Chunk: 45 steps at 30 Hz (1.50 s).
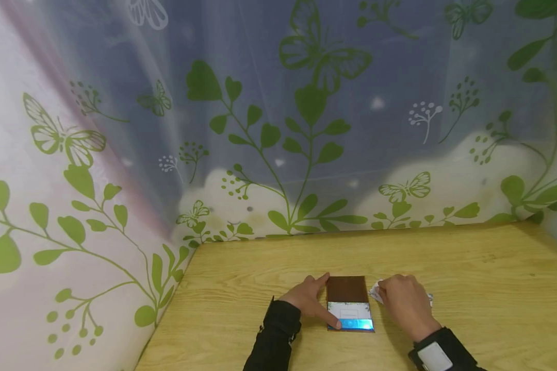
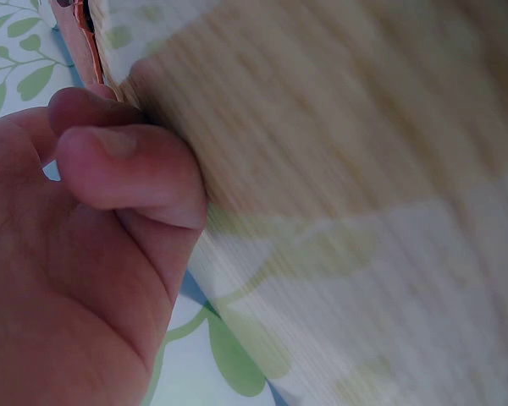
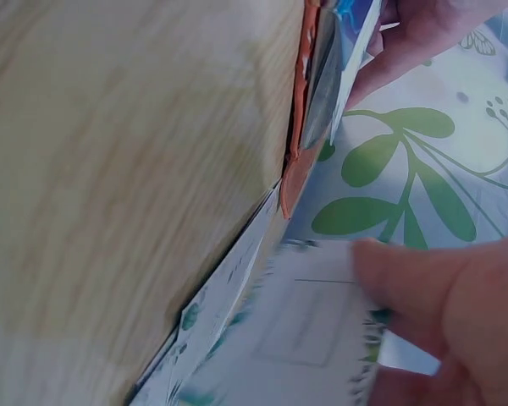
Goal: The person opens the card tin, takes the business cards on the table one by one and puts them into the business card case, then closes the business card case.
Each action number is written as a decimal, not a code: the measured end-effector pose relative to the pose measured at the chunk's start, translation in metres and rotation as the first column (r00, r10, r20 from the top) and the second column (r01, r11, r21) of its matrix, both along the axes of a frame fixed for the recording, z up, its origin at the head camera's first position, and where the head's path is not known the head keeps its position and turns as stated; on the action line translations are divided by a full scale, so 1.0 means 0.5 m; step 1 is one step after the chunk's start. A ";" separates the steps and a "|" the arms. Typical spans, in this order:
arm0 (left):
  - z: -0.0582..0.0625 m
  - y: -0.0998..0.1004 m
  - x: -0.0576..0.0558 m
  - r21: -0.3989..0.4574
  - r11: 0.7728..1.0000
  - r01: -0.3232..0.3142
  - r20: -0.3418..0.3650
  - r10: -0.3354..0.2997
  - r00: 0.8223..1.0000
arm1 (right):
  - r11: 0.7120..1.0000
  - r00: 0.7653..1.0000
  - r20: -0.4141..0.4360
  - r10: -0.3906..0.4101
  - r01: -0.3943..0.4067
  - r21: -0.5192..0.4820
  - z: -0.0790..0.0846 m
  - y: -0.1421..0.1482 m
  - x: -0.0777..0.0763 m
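Observation:
A brown wallet (image 1: 346, 288) lies spread out on the wooden table. In its near half sit a white leaf-printed card (image 1: 353, 308) and a shiny blue strip (image 1: 358, 324). My left hand (image 1: 305, 299) rests at its left side, thumb over the near left corner and index finger reaching the far left corner. Just right of the wallet, my right hand (image 1: 407, 304) pinches a white card (image 3: 309, 296) with green leaf edging, tilted up from the table. More printed white cards (image 3: 224, 292) lie flat on the table beneath that card.
The light wood table (image 1: 241, 278) runs back to a hanging curtain (image 1: 241, 103) printed with leaves and butterflies, which also closes in the left and right sides. Black cuffs (image 1: 280, 319) cover both wrists.

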<state>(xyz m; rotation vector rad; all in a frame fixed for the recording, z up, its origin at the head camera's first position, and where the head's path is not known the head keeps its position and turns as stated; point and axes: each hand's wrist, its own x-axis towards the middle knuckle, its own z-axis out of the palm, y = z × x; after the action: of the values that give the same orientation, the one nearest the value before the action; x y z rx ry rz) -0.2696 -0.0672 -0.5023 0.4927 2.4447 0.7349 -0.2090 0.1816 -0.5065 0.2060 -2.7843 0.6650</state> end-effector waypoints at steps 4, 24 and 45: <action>-0.003 0.000 0.001 0.003 1.000 0.003 0.001 -0.003 1.000 | 0.998 1.000 -0.005 -0.020 0.020 -0.061 0.006 -0.005 -0.003; 0.001 0.003 0.000 -0.019 1.000 -0.002 -0.025 0.002 1.000 | 0.974 0.994 0.108 -0.036 0.059 -0.219 0.016 -0.017 -0.001; -0.001 0.003 -0.001 -0.034 0.999 0.003 -0.044 -0.004 0.999 | 0.926 0.987 0.132 0.092 -0.035 -0.376 0.007 -0.017 -0.006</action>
<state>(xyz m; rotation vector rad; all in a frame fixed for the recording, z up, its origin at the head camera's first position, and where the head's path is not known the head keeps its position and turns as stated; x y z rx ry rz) -0.2698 -0.0656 -0.5028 0.5050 2.4925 0.6863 -0.2118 0.1733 -0.5029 0.1751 -2.7260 1.2558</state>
